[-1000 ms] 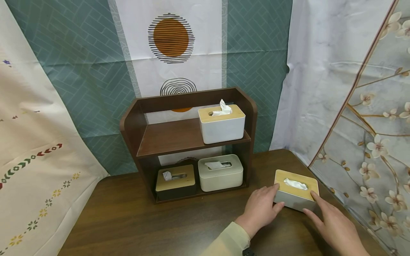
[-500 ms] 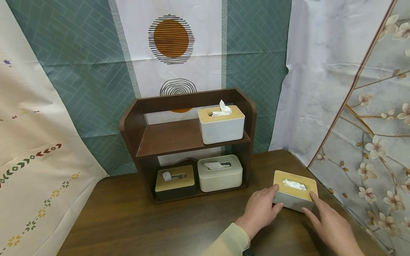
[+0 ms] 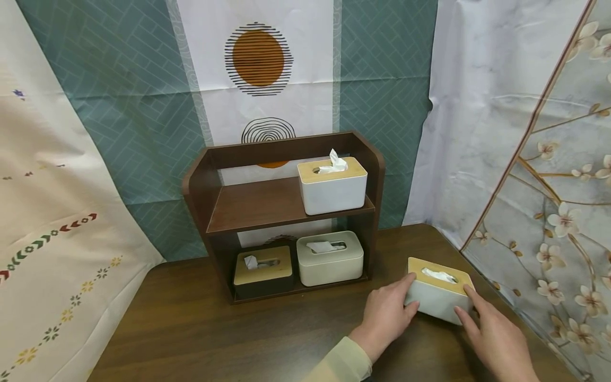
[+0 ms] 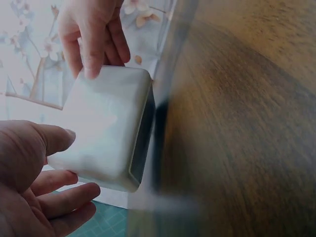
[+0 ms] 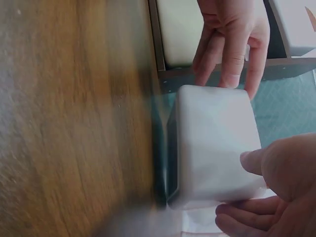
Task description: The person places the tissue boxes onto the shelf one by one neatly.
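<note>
A white tissue box point(image 3: 435, 298) with a light wooden lid and a tuft of tissue is at the right of the table, tilted, its front side facing me. My left hand point(image 3: 387, 313) holds its left end, thumb on the front and fingers at the side. On its right end my right hand point(image 3: 496, 331) grips in the same way, index finger reaching the lid's edge. Both wrist views show the box point(image 4: 106, 123) between the two hands, with a dark strip of its underside visible above the wooden table point(image 5: 84, 123).
A dark brown two-tier shelf point(image 3: 253, 212) stands at the back. Its upper tier bears a white tissue box point(image 3: 333, 193); below are a black one with a wooden lid point(image 3: 264, 284) and a cream one point(image 3: 330, 268). Fabric hangs behind and at both sides.
The held tissue box has tipped up off its flat stance, showing more of its white front. Both hands keep their places at its ends; the shelf boxes have not moved.
</note>
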Available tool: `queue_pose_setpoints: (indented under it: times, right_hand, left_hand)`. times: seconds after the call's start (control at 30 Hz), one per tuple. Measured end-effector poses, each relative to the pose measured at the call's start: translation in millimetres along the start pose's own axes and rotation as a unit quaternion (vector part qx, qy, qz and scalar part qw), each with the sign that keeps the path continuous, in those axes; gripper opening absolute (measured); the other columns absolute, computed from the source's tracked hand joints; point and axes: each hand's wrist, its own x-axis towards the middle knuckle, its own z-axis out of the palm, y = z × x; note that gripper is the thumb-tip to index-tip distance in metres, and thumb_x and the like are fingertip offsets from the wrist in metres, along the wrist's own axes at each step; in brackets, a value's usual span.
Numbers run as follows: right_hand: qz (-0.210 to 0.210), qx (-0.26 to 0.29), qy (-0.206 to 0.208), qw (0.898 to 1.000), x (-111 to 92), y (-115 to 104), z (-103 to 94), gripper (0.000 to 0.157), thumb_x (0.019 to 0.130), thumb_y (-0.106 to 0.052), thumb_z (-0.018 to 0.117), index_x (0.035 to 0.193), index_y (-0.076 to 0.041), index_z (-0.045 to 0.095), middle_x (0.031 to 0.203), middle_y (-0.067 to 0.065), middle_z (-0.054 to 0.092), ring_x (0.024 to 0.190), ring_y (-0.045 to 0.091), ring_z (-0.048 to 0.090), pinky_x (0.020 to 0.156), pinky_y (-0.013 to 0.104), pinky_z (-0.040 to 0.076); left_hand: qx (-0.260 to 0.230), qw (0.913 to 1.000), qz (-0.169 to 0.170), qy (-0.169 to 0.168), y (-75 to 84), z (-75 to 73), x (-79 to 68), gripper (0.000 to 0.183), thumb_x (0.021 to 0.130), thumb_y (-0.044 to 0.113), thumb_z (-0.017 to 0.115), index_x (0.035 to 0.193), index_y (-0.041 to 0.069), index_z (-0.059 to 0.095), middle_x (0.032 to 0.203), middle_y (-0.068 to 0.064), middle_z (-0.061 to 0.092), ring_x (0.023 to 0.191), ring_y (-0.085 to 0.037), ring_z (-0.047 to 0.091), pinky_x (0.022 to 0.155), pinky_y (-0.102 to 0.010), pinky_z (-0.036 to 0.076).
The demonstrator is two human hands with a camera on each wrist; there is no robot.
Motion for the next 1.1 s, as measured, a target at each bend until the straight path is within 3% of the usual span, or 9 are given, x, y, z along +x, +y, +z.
queue_pose_setpoints:
  times: [0.2,0.37,0.57,0.7,1.0,1.1]
  right_hand:
    - [0.001,0.01,0.018,1.0,-4,-7,-2.2,0.064,0.103,-0.023,0.081,0.154,0.004,0.053,0.118,0.035,0.072,0.093,0.053,0.072,0.064,0.066,0.052]
    - [-0.013,0.019,0.069,0.997,-7,-16,-4.6,0.065,0.096,-0.014,0.087,0.152,0.002,0.057,0.104,0.027,0.075,0.081,0.042,0.072,0.058,0.06,0.051]
    - [-0.023,0.024,0.112,0.993,-14,-27,-9.4,0.068,0.09,-0.009,0.091,0.15,-0.001,0.061,0.099,0.023,0.076,0.08,0.042,0.073,0.053,0.057,0.049]
    - [-0.019,0.025,0.134,0.99,-17,-35,-11.5,0.069,0.087,-0.008,0.094,0.149,-0.003,0.063,0.097,0.022,0.076,0.082,0.043,0.074,0.052,0.056,0.049]
    - [-0.04,0.04,0.189,0.98,-23,-52,-16.3,0.076,0.079,-0.006,0.097,0.148,-0.01,0.067,0.1,0.018,0.078,0.085,0.042,0.074,0.056,0.059,0.05]
    - [-0.048,0.043,0.204,0.977,-24,-59,-19.2,0.079,0.075,-0.006,0.099,0.148,-0.012,0.068,0.101,0.016,0.078,0.086,0.041,0.073,0.055,0.056,0.05]
  left_hand:
    - [0.009,0.9993,0.005,0.036,2.5,-9.3,-5.8,0.058,0.1,0.035,0.086,0.154,0.028,0.066,0.139,0.012,0.074,0.115,-0.003,0.074,0.091,-0.026,0.059]
    - [0.016,0.9971,0.019,0.072,3.4,-18.6,-12.3,0.056,0.098,0.033,0.088,0.151,0.03,0.068,0.134,0.014,0.076,0.111,0.002,0.074,0.089,-0.022,0.059]
    - [0.023,0.9914,0.045,0.12,2.2,-29.2,-20.1,0.052,0.097,0.028,0.09,0.145,0.029,0.071,0.123,0.015,0.08,0.098,0.004,0.075,0.08,-0.018,0.058]
    - [0.036,0.9838,0.066,0.163,1.5,-34.7,-24.4,0.048,0.095,0.027,0.091,0.14,0.028,0.074,0.116,0.015,0.082,0.09,0.003,0.076,0.076,-0.017,0.058]
    - [0.048,0.9608,0.108,0.251,-0.8,-50.4,-32.8,0.044,0.089,0.022,0.097,0.13,0.024,0.08,0.112,0.011,0.083,0.086,0.002,0.077,0.087,-0.017,0.059]
    - [0.054,0.9466,0.131,0.29,-4.0,-56.9,-35.2,0.045,0.087,0.018,0.098,0.128,0.023,0.081,0.11,0.01,0.084,0.082,0.001,0.077,0.09,-0.018,0.058]
